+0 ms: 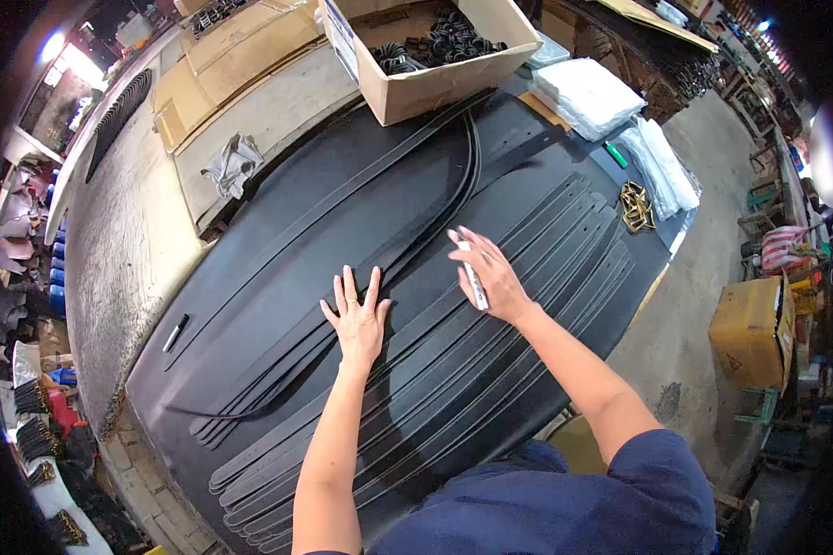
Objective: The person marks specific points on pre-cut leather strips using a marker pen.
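Over dark straps (pixel 435 388), spread the left hand (pixel 357 324) wide and held a white pen (pixel 474 279) in the right hand (pixel 495 282), apparently for marking, next needing steadied straps.

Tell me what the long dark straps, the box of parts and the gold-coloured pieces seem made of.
Straps: probably leather or imitation leather; black, low sheen, pale stitch-like lines along the edges.
Box: apparently cardboard; matte tan, thin folded walls.
Gold-coloured pieces: likely metal, judging by their shine, though coated plastic is possible.
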Motion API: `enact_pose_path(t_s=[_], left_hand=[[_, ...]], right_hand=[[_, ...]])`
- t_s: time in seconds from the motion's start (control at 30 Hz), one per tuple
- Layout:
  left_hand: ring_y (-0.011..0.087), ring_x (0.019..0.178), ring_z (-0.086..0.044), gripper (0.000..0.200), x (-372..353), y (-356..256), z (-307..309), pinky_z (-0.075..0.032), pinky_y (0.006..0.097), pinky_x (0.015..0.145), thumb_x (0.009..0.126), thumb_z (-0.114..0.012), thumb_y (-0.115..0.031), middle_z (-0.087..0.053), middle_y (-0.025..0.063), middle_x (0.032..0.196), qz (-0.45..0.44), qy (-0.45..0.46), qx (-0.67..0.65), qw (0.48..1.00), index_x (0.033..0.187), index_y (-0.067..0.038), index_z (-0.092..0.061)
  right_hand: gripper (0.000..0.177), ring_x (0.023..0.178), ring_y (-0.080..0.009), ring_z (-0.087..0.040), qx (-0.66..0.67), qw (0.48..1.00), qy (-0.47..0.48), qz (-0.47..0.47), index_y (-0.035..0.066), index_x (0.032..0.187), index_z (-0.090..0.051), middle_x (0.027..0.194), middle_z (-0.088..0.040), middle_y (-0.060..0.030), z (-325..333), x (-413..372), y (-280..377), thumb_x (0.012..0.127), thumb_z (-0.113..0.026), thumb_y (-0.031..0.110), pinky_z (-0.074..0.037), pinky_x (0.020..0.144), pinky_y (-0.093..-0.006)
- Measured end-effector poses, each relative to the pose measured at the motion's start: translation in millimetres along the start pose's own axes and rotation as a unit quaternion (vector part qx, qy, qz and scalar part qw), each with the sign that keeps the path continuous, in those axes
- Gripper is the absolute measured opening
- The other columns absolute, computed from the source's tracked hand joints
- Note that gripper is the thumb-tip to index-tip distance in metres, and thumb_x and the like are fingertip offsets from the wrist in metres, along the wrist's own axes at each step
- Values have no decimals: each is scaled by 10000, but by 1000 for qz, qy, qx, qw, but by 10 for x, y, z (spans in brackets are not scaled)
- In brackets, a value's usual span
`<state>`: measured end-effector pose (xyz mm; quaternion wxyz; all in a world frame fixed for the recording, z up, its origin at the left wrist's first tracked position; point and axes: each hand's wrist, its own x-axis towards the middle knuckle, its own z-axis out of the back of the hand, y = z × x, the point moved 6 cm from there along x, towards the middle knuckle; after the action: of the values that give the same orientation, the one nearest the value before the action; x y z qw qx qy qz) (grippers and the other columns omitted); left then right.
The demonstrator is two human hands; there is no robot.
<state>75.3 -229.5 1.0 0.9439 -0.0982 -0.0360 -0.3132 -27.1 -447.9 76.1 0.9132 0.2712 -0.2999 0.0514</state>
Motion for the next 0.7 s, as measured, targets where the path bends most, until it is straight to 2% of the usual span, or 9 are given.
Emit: enact_pose_path(t_s=[0.07, 0.17, 0.27, 0.37, 0.4, 0.5, 0.53, 0.67, 0.7], left_hand=[[366, 1505, -154, 649, -17, 7, -13, -162, 704, 1117, 945, -587, -467, -136, 134, 1649, 0, 15, -2, 1000, 1536, -348, -346], [369, 1505, -155, 646, -29, 12, -8, -165, 708, 1115, 949, -588, -456, -138, 134, 1648, -13, 16, 5, 1000, 1536, -353, -341], [361, 1498, -180, 606, -104, 153, 41, -152, 694, 1126, 969, -585, -377, -168, 63, 1654, -18, 46, 0, 999, 1530, -366, -357], [363, 1492, -199, 595, -306, 427, 172, -149, 685, 1134, 962, -598, -326, -194, 36, 1651, -5, 63, 9, 998, 1518, -356, -387], [366, 1484, -213, 600, -415, 554, 216, -157, 693, 1127, 949, -611, -346, -204, 42, 1646, 5, 57, 31, 998, 1510, -358, -397], [351, 1492, -200, 645, -789, 1047, 310, -152, 690, 1127, 926, -631, -378, -206, 51, 1646, 58, 66, 59, 994, 1520, -337, -385], [342, 1498, -191, 665, -913, 1218, 364, -148, 683, 1132, 922, -633, -375, -206, 49, 1647, 84, 67, 55, 993, 1530, -327, -368], [327, 1513, -155, 701, -1355, 1900, 432, -124, 671, 1147, 925, -609, -360, -182, 35, 1656, 160, 68, 54, 983, 1559, -302, -316], [325, 1518, -139, 682, -1448, 2028, 448, -107, 672, 1150, 943, -588, -394, -167, 29, 1660, 190, 71, 53, 978, 1560, -302, -313]], right_hand=[[351, 1337, -405, -462, -10, 999, 9, 36, 83, 1170, -548, 1323, -592, -177, -158, 241, -30, 840, -665, 56, -349, 1128, -527], [321, 1330, -419, -455, -55, 997, 41, 35, 98, 1167, -537, 1287, -609, -173, -556, 485, -339, 880, -668, 155, -309, 1148, -538], [328, 1280, -424, -488, -137, 988, 74, 8, 113, 1148, -528, 1214, -633, -180, -695, 584, -597, 930, -645, 327, -299, 1136, -546], [338, 1249, -412, -516, -58, 983, 134, -112, 105, 1126, -521, 1171, -636, -193, -606, 487, -773, 934, -646, 353, -325, 1109, -534], [370, 1205, -407, -542, -77, 991, 84, -66, 92, 1117, -510, 1159, -621, -196, -565, 393, -784, 924, -667, 366, -355, 1081, -519], [412, 1229, -417, -523, 74, 974, 113, -183, 84, 1131, -499, 1212, -599, -191, -398, 235, -789, 902, -701, 361, -364, 1076, -531], [456, 1287, -410, -502, 40, 984, 76, -156, 61, 1156, -499, 1253, -603, -194, -369, 165, -784, 863, -763, 290, -414, 1059, -490], [492, 1333, -449, -460, -16, 987, 77, -139, 75, 1183, -473, 1357, -564, -201, -384, 37, -851, 860, -776, 289, -407, 1075, -492], [493, 1304, -426, -480, 10, 987, 64, -148, 75, 1181, -473, 1317, -565, -191, -350, 61, -873, 861, -771, 300, -417, 1059, -479]])
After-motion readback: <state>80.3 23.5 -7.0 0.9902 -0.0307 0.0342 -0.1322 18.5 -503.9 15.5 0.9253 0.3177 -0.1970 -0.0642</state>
